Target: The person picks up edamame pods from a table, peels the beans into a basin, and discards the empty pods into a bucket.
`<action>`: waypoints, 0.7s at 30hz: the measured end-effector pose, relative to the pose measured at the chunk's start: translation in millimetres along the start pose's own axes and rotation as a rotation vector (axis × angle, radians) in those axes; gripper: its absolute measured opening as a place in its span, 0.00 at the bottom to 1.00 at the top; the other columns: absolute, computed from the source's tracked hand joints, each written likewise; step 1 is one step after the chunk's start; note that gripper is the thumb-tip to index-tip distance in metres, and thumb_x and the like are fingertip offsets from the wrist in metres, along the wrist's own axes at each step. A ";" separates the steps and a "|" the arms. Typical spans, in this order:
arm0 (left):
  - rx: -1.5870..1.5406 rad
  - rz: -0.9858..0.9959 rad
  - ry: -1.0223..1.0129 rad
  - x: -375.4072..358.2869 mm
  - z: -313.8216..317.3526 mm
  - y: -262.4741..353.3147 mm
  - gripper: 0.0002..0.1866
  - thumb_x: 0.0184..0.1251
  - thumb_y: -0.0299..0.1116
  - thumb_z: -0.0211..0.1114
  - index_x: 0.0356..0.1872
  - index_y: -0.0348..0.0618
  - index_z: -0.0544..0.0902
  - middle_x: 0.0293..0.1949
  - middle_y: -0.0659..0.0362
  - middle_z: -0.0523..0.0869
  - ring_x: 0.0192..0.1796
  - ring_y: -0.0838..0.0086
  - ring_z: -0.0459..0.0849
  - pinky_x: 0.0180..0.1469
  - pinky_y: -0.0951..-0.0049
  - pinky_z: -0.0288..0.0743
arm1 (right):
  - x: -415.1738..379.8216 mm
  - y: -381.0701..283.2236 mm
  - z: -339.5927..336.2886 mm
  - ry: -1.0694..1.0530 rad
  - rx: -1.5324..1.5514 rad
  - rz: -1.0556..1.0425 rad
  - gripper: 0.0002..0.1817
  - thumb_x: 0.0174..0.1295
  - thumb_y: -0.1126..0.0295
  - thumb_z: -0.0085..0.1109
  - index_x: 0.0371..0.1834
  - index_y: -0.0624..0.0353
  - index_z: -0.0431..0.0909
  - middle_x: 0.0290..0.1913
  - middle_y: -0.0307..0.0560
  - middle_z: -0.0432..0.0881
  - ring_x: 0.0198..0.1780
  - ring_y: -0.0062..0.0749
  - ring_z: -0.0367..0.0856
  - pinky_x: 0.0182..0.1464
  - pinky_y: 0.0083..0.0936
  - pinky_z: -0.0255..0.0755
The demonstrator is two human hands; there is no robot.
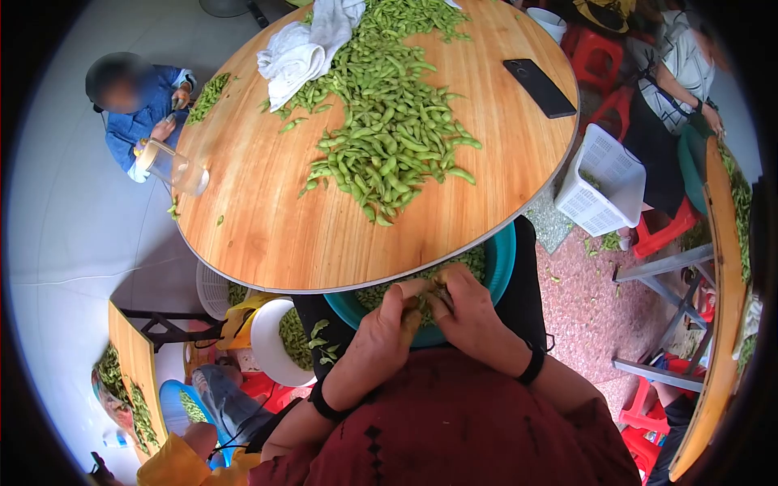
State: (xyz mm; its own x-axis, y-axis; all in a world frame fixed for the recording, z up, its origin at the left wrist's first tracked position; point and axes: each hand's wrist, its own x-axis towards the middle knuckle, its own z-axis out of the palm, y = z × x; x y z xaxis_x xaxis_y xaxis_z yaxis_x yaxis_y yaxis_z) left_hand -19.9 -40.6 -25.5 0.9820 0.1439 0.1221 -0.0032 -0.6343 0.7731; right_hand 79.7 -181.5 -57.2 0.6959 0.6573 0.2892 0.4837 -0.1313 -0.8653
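Observation:
My left hand (384, 324) and my right hand (468, 316) come together over a teal basin (504, 263) in my lap, just past the table's near edge. Fingers of both hands are closed in a pinch around a green soybean pod, mostly covered by the fingertips. Shelled green beans (472, 263) lie in the basin beneath. On the round wooden table (259, 219), a long heap of soybean pods (393, 134) stretches from the far side toward me.
A white cloth (293, 61), a black phone (538, 87) and a clear jar (180, 170) are on the table. Left of my lap is a white tub (267, 336) of beans. A white basket (604, 182) stands at right. Other people sit around, one at the left (146, 113).

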 end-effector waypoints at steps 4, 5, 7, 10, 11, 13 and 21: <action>0.054 -0.067 0.087 -3.3 1.4 -5.4 0.22 0.66 0.21 0.59 0.58 0.30 0.63 0.40 0.40 0.85 0.43 0.41 0.84 0.41 0.54 0.79 | -1.8 4.1 2.2 0.026 -0.043 -0.021 0.12 0.56 0.81 0.58 0.42 0.65 0.68 0.40 0.58 0.72 0.38 0.60 0.77 0.37 0.41 0.73; 0.054 -0.067 0.087 -3.0 1.3 -5.1 0.22 0.66 0.21 0.59 0.58 0.30 0.63 0.40 0.40 0.85 0.43 0.41 0.84 0.41 0.54 0.79 | -2.5 3.0 1.3 0.045 -0.014 -0.010 0.12 0.56 0.81 0.58 0.42 0.65 0.69 0.40 0.58 0.73 0.38 0.58 0.77 0.37 0.40 0.74; 0.076 -0.041 0.094 -2.0 1.5 -4.3 0.21 0.67 0.20 0.59 0.58 0.29 0.63 0.39 0.40 0.85 0.41 0.42 0.85 0.40 0.56 0.80 | -3.4 -4.7 -2.9 0.000 0.038 -0.043 0.12 0.57 0.80 0.59 0.44 0.65 0.70 0.41 0.57 0.75 0.38 0.54 0.79 0.38 0.37 0.74; 0.018 0.026 0.087 -6.5 6.6 -10.7 0.24 0.64 0.21 0.62 0.59 0.30 0.64 0.39 0.45 0.86 0.42 0.48 0.86 0.42 0.59 0.81 | -5.5 -1.3 -5.9 -0.069 0.109 -0.045 0.14 0.58 0.79 0.59 0.47 0.65 0.72 0.42 0.55 0.78 0.40 0.49 0.81 0.40 0.32 0.75; 0.017 0.027 0.086 -4.8 5.3 -9.6 0.24 0.64 0.21 0.62 0.59 0.30 0.64 0.39 0.45 0.86 0.42 0.48 0.86 0.42 0.59 0.81 | -5.6 1.6 -5.9 -0.099 0.131 -0.022 0.14 0.58 0.79 0.60 0.48 0.65 0.72 0.43 0.55 0.78 0.41 0.47 0.82 0.41 0.31 0.76; -0.103 0.058 0.016 2.4 -1.1 -1.8 0.23 0.64 0.21 0.62 0.59 0.34 0.66 0.41 0.46 0.86 0.44 0.51 0.87 0.43 0.62 0.81 | -5.8 2.9 -0.4 -0.058 0.118 -0.067 0.14 0.59 0.79 0.60 0.47 0.65 0.72 0.40 0.54 0.78 0.38 0.45 0.81 0.39 0.30 0.75; -0.184 0.072 0.044 -2.3 -0.7 -14.6 0.21 0.65 0.17 0.59 0.59 0.37 0.68 0.42 0.52 0.85 0.41 0.68 0.87 0.41 0.72 0.79 | -0.5 7.3 -1.5 -0.218 0.524 0.414 0.09 0.57 0.79 0.57 0.41 0.64 0.71 0.25 0.48 0.75 0.27 0.36 0.76 0.33 0.29 0.72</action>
State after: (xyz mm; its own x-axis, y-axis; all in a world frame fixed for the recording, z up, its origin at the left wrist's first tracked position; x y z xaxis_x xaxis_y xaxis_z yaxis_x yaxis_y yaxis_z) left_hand -22.2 -31.2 -36.7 0.9688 0.1390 0.2053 -0.1116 -0.4950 0.8617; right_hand 83.7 -183.9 -63.0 0.6190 0.7713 -0.1483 -0.1561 -0.0642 -0.9856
